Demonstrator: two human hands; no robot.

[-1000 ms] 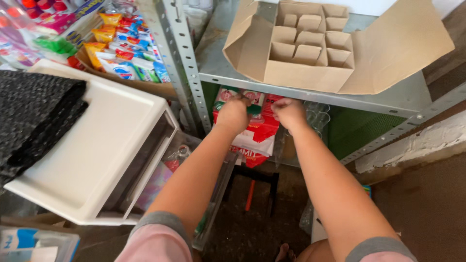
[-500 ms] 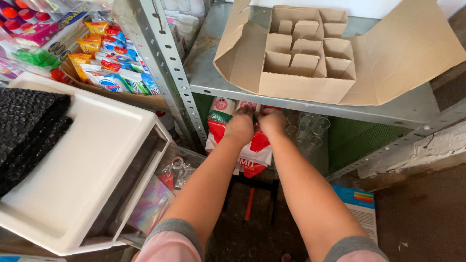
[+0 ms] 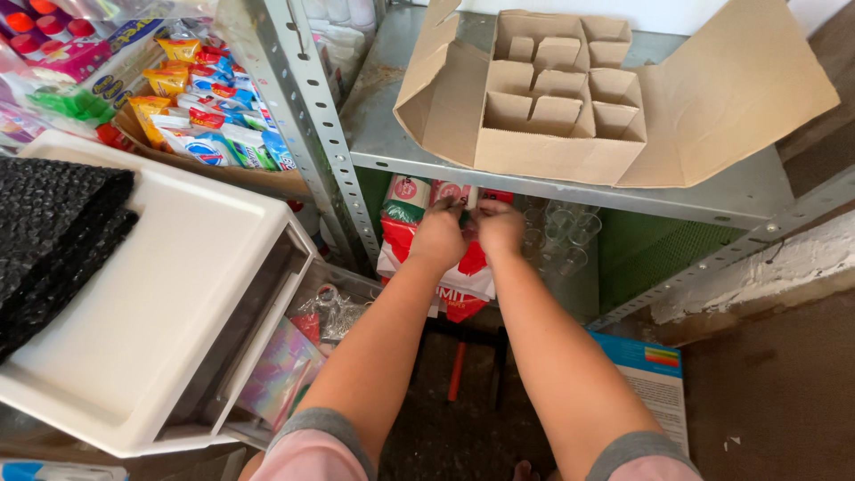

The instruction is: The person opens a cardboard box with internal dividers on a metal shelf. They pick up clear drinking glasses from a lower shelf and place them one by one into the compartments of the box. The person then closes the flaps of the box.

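My left hand (image 3: pixel 438 237) and my right hand (image 3: pixel 500 230) reach side by side under the grey metal shelf (image 3: pixel 392 142), their fingers on the top of a red, white and green printed package (image 3: pixel 405 214) that stands on the lower shelf. The fingertips are hidden in shadow beneath the shelf edge, so the exact grip is unclear. Clear drinking glasses (image 3: pixel 561 233) stand just right of my right hand. Above, an open brown cardboard box (image 3: pixel 543 151) with empty divider cells sits on the shelf.
A white plastic drawer unit (image 3: pixel 151 303) stands at the left with a black mesh mat (image 3: pixel 44 240) on top. Behind it a carton holds colourful snack packets (image 3: pixel 205 116). A blue-and-white printed box (image 3: pixel 646 374) lies on the floor at right, by a rough white wall (image 3: pixel 757 267).
My two hands have drawn closer together on the top of the package. The view has shifted slightly, so the box and shelf sit lower and more central.
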